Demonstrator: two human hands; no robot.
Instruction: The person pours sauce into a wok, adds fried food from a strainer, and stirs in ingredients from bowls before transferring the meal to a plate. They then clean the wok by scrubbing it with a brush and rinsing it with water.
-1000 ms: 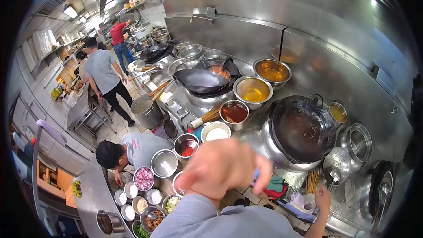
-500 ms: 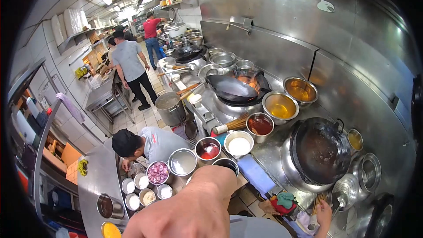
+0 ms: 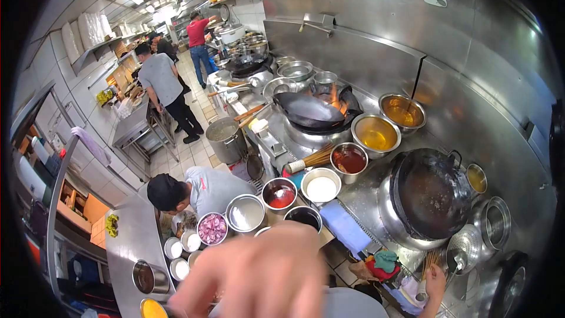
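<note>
My left hand (image 3: 259, 271) fills the lower middle, close to the camera and blurred by motion. Its back faces me and it hides part of the seasoning pots behind it; what its fingers do is not visible. At the lower right, my right hand (image 3: 435, 281) has its fingers closed on a bamboo wok brush (image 3: 431, 260) with a pale wrapped handle. Beside that hand lies a ladle (image 3: 460, 261) by a perforated strainer (image 3: 469, 246). A large dark wok (image 3: 432, 194) sits on the burner above it.
Metal pots of red sauce (image 3: 279, 193), white powder (image 3: 321, 185) and chopped purple onion (image 3: 212, 228) stand ahead. Flames rise behind a tilted wok (image 3: 309, 109). Bowls of yellow oil (image 3: 376, 133) stand nearby. A co-worker (image 3: 206, 191) bends at the left counter; others stand farther back.
My left hand has turned and drawn lower toward the camera, uncovering more of the dark pot. Flames have grown at the back wok. The standing co-worker in grey has shifted slightly left.
</note>
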